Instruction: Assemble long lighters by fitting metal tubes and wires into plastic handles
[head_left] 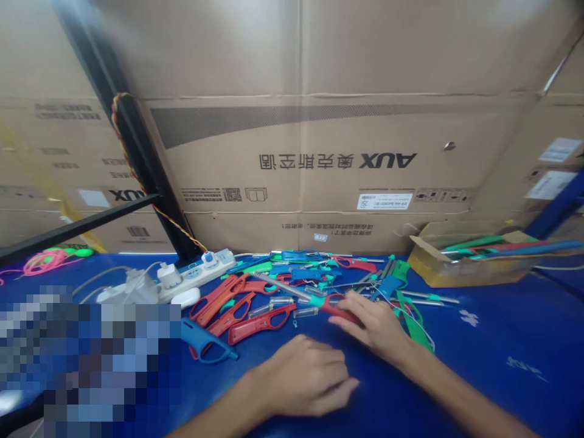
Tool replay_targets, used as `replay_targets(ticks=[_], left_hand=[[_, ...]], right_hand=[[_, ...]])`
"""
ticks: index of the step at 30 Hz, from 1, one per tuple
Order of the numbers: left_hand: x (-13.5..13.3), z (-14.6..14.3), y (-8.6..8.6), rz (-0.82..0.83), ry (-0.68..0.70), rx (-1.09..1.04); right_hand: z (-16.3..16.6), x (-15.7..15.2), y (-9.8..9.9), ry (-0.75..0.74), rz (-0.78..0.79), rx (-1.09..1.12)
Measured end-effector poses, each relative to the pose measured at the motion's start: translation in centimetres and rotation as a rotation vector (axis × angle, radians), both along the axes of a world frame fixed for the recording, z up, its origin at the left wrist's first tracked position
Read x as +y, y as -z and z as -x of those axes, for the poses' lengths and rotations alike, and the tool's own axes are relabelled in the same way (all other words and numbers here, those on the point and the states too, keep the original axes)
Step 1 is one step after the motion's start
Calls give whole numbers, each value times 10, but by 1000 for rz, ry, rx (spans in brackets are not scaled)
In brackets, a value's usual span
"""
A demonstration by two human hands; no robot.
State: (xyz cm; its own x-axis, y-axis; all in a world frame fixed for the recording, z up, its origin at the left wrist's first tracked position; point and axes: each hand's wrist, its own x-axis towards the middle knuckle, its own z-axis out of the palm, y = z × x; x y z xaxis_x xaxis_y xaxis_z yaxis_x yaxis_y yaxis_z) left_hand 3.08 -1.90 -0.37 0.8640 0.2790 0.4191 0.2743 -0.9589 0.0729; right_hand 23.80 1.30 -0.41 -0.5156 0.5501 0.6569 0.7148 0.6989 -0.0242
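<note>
My right hand [376, 325] grips the red handle of a long-nosed lighter [327, 302], its metal barrel pointing to the upper left. Nearer to me, my left hand [310, 377] rests low over the blue table with its fingers curled; whatever is inside them, if anything, is hidden. Several red handle shells [260, 324] lie just left of the lighter, and a blue handle shell [207, 340] sits at their near edge. Small clear tubes [305, 312] lie beside the lighter. Green handle parts [413, 322] are to the right of my right hand.
A cut-down cardboard box [479, 271] holding colored lighters stands at the right. White power strips [196, 277] with plugs and cables lie at the left, near a black metal post [146, 164]. Large cardboard panels [301, 134] rise behind the table. The lower-left corner is pixelated.
</note>
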Motion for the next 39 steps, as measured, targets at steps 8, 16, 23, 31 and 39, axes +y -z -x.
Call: replay_targets(ticks=[8,16,23,31,39], left_hand=[[2,1,3,19,11,28],[7,3,1,56,-23,64],[9,6,1,94,-48,109],[8,3,-1,90,-46,118],[7,2,2,80,-12,123]], right_hand=[[-5,-1,-8,15,26,-20],[-1,-1,-5,-32,131,8],[-34,16,-27,195,94,307],[-169,7,-102,858,-333,158],[-335,42,-147,710,-80,-449]])
